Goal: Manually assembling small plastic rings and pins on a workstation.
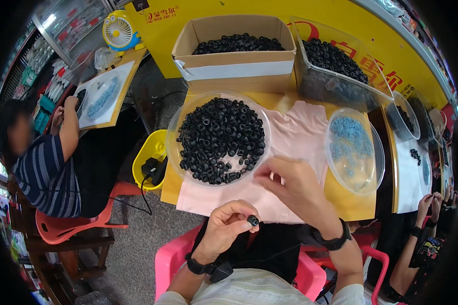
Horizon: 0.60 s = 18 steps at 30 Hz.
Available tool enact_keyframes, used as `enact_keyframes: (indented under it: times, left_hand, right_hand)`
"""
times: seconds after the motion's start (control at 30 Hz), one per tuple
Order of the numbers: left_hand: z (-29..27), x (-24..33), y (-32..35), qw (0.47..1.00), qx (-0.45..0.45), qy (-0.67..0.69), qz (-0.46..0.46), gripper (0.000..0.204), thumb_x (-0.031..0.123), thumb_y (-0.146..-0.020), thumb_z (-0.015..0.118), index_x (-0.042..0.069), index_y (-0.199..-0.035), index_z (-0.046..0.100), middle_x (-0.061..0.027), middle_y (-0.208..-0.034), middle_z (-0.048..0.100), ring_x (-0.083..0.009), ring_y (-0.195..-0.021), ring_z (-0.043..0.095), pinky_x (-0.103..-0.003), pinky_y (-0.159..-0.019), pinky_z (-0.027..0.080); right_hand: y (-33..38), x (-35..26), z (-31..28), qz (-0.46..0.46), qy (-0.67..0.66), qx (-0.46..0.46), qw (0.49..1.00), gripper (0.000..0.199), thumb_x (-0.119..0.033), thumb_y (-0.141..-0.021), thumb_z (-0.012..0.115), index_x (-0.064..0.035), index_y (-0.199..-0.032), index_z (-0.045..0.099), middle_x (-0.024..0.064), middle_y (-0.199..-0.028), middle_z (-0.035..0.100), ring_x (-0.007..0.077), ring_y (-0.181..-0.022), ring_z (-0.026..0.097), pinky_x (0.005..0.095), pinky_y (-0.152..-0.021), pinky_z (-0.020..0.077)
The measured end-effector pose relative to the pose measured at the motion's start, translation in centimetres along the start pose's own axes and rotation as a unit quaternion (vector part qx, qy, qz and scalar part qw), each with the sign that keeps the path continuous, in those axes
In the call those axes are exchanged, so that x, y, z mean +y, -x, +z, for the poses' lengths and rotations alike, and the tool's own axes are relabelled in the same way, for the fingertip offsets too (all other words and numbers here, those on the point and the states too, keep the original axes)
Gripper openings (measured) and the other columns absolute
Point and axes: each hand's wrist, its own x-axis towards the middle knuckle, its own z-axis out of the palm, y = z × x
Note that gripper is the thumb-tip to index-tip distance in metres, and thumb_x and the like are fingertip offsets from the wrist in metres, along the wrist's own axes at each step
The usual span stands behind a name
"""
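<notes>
My left hand (230,226) pinches a small black ring-shaped plastic part (253,220) between thumb and fingers, just in front of the table edge. Above the pink cloth (300,124), my right hand (296,184) has its fingers curled together; whether anything small is between them is hidden. To its left stands a round clear tub (169,147) with many black hollow plastic parts (221,132), and a bare patch shows at its near side. On my right, another round clear tub (362,175) holds small pale-blue pieces (348,137).
Behind the tubs stand a cardboard box (239,69) and a clear plastic bin (336,84), both with black parts. A yellow basket (142,162) is left of the table. People work at side tables, one on a red chair (71,223).
</notes>
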Motion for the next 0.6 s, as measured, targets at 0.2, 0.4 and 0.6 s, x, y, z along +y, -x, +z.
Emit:
enact_keyframes:
  times: [0.2,0.4,0.6]
  left_hand:
    - [-0.7,0.3,0.1,1.0,0.025,0.004,-0.011,0.017,-0.002,-0.086,0.064,-0.001,-0.103,0.062,-0.0092,-0.098,0.062,-0.0161,-0.087,0.065,-0.029,-0.08,0.055]
    - [-0.8,0.6,0.0,1.0,0.027,-0.001,-0.005,0.018,-0.005,-0.085,0.064,-0.001,-0.103,0.062,-0.0096,-0.1,0.062,-0.0159,-0.088,0.065,-0.031,-0.081,0.057]
    - [-0.5,0.3,0.0,0.997,0.074,-0.023,-0.006,0.018,0.005,-0.085,0.067,0.0,-0.101,0.061,-0.0128,-0.093,0.061,-0.0177,-0.078,0.062,-0.028,-0.069,0.051]
  right_hand:
    - [-4.4,2.6,3.6,-0.118,0.262,0.085,0.954,0.008,-0.011,-0.079,0.065,-0.0059,-0.078,0.06,0.0061,-0.081,0.058,0.025,-0.081,0.062,0.037,-0.062,0.0514]
    - [-5.6,3.3,4.8,-0.12,0.331,0.05,0.935,0.008,-0.011,-0.078,0.065,-0.0067,-0.076,0.059,0.0054,-0.083,0.056,0.0244,-0.085,0.061,0.0355,-0.062,0.0521]
    - [-3.9,2.4,2.9,-0.122,0.211,0.102,0.964,0.006,-0.009,-0.077,0.067,-0.0073,-0.078,0.062,0.0051,-0.08,0.058,0.0237,-0.08,0.062,0.035,-0.061,0.0506]
